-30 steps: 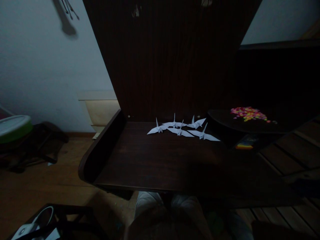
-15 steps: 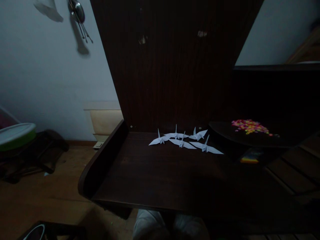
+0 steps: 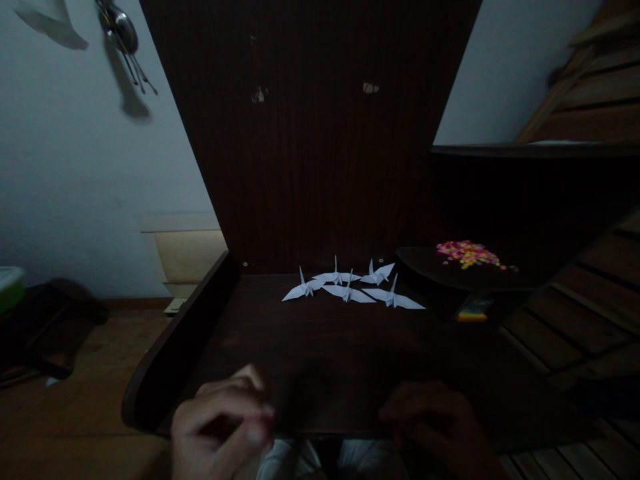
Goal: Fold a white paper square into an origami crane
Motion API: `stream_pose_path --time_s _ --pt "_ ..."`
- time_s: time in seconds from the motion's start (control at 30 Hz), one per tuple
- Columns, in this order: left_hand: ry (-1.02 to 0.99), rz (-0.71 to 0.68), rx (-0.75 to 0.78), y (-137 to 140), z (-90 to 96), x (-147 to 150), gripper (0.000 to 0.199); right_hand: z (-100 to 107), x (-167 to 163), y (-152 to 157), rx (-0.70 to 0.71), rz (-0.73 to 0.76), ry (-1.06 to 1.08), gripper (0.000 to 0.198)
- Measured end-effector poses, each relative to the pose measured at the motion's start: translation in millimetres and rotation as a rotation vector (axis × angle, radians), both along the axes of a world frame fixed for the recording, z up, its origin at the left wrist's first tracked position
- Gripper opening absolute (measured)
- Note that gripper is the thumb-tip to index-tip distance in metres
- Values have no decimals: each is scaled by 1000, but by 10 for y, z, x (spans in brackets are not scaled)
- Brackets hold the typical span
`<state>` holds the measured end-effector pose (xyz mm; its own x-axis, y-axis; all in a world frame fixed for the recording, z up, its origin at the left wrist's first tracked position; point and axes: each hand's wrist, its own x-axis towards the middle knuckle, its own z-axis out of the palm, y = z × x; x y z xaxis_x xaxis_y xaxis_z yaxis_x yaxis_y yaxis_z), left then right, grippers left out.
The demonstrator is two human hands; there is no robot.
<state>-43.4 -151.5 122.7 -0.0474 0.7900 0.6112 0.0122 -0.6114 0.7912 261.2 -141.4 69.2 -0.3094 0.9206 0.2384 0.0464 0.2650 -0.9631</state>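
Presently, your left hand point(image 3: 220, 427) sits at 7 o'clock over the near edge of the dark tabletop point(image 3: 320, 360), fingers curled together, thumb meeting fingertips; whether they pinch anything you cannot tell. Your right hand point(image 3: 435, 423), at 5 o'clock, lies dim, fingers loosely bent. Paper cranes point(image 3: 350, 288): five, white, well apart from both hands at 12 o'clock, in a row running 9 to 3, necks upright. Coloured bits point(image 3: 467, 253) on a dark shelf point(image 3: 430, 270) at 2 o'clock. Spoons point(image 3: 123, 33) hang at 10. No legible writing.
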Motion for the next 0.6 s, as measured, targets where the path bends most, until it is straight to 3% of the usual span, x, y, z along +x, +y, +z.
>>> stream_pose_path --time_s 0.13,0.2,0.27,0.4,0.5,0.6 --pt "254 153 -301 477 -109 262 29 -508 -250 290 -141 -204 -172 23" --pt "339 160 -385 774 -320 346 30 -791 -347 360 -166 -249 -245 26" --pt "416 194 -418 1087 -577 400 30 -995 -417 400 -87 -264 -332 26" --pt "604 371 -464 1640 -925 494 30 -1133 -492 440 115 -250 -467 36" --pt "643 466 -477 1941 -974 597 41 -1168 -511 457 228 -223 -555 38" --pt "810 587 -483 2153 -978 708 51 -1231 -514 457 265 -233 -616 37"
